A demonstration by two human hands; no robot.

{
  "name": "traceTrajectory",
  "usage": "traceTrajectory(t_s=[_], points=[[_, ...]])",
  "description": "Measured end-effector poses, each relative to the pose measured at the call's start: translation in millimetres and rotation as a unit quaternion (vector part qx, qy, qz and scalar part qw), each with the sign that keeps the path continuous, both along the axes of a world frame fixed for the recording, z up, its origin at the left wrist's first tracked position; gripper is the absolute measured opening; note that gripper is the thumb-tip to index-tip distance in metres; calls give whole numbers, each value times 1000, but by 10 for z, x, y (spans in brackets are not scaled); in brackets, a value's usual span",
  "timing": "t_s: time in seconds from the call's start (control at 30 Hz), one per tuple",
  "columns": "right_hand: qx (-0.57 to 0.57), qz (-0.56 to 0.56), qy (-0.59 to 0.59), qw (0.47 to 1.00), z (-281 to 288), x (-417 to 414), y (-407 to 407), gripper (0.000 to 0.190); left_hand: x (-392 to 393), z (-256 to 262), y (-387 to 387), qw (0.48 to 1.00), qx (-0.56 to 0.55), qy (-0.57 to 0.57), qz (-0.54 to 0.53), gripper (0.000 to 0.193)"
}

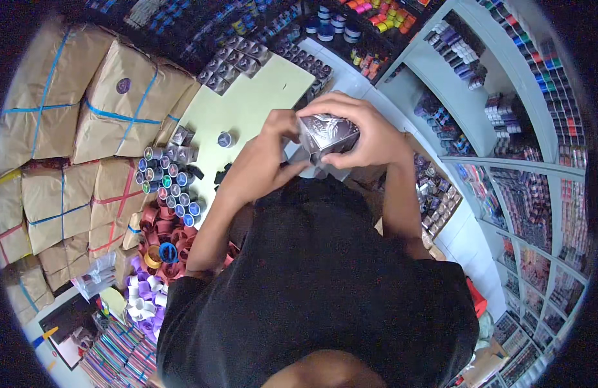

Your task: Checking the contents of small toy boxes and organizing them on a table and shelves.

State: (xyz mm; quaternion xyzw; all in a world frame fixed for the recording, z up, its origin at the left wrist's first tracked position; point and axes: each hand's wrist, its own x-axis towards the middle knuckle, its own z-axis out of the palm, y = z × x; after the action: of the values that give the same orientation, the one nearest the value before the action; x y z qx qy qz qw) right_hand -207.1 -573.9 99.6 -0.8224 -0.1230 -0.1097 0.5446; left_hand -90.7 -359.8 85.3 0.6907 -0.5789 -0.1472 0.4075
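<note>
A small dark printed cardboard box (334, 133) is held in front of my chest, one printed face turned up. My right hand (376, 128) curls over it from the right, with its fingers at the far side and the thumb at the near side. Clear plastic film (305, 140) shows along the box's left side. My left hand (255, 157) grips the film there between bent fingers and thumb. Part of the box is hidden under my right fingers. Left of my hands, a lidded spool (225, 139) stands alone on the pale yellow tabletop (260, 104).
Several similar boxes (236, 60) are stacked at the table's far end. Spools with coloured labels (170, 182) crowd its left side, beside red plastic rings (158, 225). Wrapped brown parcels (119, 92) pile up at left. Stocked shelves (483, 116) line the right.
</note>
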Motion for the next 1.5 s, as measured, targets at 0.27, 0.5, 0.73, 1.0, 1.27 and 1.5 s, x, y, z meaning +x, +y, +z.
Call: traceTrajectory(t_s=[0.27, 0.5, 0.73, 1.0, 1.27, 1.5], points=[[-78, -76, -51, 993, -32, 49, 183, 67, -95, 218, -7, 870, 48, 464, 159, 50], [-37, -80, -52, 995, -83, 84, 310, 62, -62, 106, 128, 899, 33, 411, 147, 49], [12, -69, -33, 997, -116, 139, 353, 66, -92, 72, 342, 833, -23, 528, 165, 45], [53, -44, -24, 997, -368, 381, 633, 69, -116, -183, 639, 728, -125, 617, 271, 44], [346, -15, 28, 938, -941, 742, 1451, 82, 40, -598, 1016, 620, -83, 723, 292, 45], [174, -63, -24, 982, -833, 1095, 2123, 74, 410, -1047, 1691, 389, -255, 884, 50, 51]])
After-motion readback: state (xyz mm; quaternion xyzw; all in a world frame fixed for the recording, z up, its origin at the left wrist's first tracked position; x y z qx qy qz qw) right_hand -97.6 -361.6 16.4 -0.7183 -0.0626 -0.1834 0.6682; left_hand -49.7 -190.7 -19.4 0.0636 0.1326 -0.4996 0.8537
